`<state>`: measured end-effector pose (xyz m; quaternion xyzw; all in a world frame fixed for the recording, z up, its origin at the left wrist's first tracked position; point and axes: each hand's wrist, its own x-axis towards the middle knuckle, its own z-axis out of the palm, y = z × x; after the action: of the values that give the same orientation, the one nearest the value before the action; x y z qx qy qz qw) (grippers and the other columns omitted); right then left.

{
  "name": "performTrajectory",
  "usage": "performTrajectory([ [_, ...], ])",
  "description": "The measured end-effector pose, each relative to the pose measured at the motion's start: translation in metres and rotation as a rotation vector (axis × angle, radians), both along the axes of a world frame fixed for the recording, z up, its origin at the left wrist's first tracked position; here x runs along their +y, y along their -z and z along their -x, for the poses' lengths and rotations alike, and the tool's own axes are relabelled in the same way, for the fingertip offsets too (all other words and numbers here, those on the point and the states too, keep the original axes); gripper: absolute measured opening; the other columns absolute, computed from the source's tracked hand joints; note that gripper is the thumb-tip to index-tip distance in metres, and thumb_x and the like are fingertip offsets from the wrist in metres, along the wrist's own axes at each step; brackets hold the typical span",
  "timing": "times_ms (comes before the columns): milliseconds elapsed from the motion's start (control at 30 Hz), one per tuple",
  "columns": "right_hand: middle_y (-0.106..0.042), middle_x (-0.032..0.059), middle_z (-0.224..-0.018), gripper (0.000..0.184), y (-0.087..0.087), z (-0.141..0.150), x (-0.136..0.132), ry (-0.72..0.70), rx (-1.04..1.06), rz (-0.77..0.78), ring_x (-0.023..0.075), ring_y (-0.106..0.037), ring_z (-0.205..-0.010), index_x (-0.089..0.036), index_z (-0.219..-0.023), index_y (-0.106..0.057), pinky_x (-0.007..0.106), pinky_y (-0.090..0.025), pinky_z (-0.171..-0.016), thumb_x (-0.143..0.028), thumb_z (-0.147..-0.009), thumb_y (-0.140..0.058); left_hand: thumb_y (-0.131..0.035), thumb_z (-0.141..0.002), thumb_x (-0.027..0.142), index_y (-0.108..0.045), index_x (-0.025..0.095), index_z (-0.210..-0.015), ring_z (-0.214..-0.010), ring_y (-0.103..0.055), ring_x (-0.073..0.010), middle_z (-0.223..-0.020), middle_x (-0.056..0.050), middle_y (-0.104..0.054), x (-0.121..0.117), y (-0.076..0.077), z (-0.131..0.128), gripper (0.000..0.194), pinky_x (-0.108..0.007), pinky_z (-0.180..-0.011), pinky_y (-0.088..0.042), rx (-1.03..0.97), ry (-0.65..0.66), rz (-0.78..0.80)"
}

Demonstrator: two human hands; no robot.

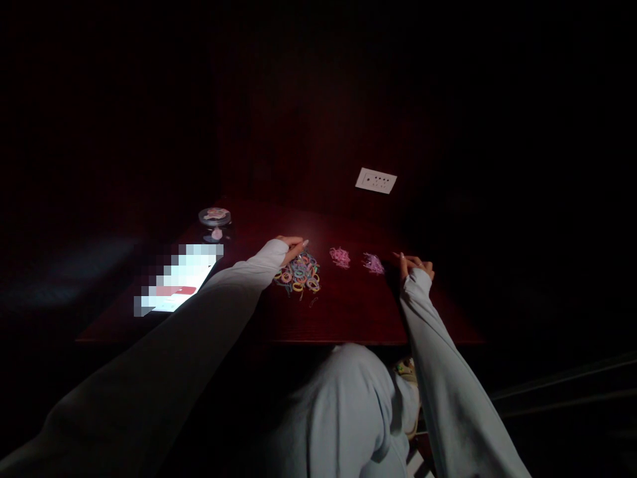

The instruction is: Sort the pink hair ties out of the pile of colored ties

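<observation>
My left hand [292, 248] is at the back edge of a mixed heap of small colourful hair ties [299, 272], its fingertips drawn together. Whatever may be between those fingertips is too small to make out. To the right of the heap lie a small pile of pink hair ties [340, 257] and a small pile of purple ones [373, 263]. My right hand [417, 263] rests just right of the purple pile, fingers loosely bent and thumb and forefinger apart, with nothing visible in it.
A lit phone or tablet screen [199, 272], partly blurred out, lies left on the dark red table [343, 318]. Behind it stands a round clear container [215, 218]. A white wall socket [376, 180] is at the back. My knee is below the front edge; surroundings are dark.
</observation>
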<state>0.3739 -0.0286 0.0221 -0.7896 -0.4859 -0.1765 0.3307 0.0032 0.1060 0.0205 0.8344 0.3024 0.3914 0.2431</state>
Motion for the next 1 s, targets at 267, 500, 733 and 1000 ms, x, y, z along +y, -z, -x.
performTrajectory([
  [267, -0.068, 0.0147, -0.104, 0.071, -0.001, 0.010, -0.009, 0.054, 0.118, -0.183, 0.0277, -0.048, -0.094, -0.019, -0.117, -0.080, 0.045, -0.038, -0.087, -0.052, -0.108, -0.017, -0.047, -0.099, 0.055, -0.036, 0.021, -0.062, -0.058, -0.033, -0.0115, -0.057, 0.005, -0.033, 0.001, -0.004, -0.003, 0.051, -0.028, -0.059, -0.026, -0.056, -0.014, 0.022],
  [500, -0.069, 0.0096, -0.090, 0.063, 0.000, 0.107, 0.018, -0.364, 0.021, -0.105, 0.0243, -0.051, -0.088, -0.024, -0.086, -0.076, 0.041, -0.037, -0.085, -0.059, -0.107, -0.027, -0.045, -0.100, 0.055, -0.034, 0.022, -0.061, -0.055, -0.031, -0.0115, -0.055, 0.005, -0.032, -0.003, -0.005, -0.007, 0.052, -0.029, -0.057, -0.024, -0.074, -0.006, 0.052],
  [733, -0.065, 0.0044, -0.075, 0.055, 0.007, 0.198, 0.048, -0.683, -0.038, -0.054, 0.0225, -0.053, -0.084, -0.024, -0.073, -0.066, 0.036, -0.037, -0.083, -0.055, -0.108, -0.037, -0.045, -0.098, 0.062, -0.038, 0.022, -0.060, -0.057, -0.033, -0.0120, -0.054, 0.004, -0.035, -0.003, -0.007, -0.009, 0.056, -0.029, -0.058, -0.025, -0.057, -0.022, 0.022],
  [1000, -0.060, 0.0037, -0.070, 0.056, 0.004, 0.199, 0.062, -0.785, -0.008, -0.053, 0.0219, -0.054, -0.080, -0.024, -0.069, -0.057, 0.035, -0.040, -0.076, -0.053, -0.110, -0.031, -0.044, -0.101, 0.059, -0.046, 0.020, -0.062, -0.055, -0.036, -0.0115, -0.053, 0.004, -0.041, 0.000, -0.004, -0.013, 0.055, -0.028, -0.057, -0.026, -0.041, -0.052, 0.028],
])
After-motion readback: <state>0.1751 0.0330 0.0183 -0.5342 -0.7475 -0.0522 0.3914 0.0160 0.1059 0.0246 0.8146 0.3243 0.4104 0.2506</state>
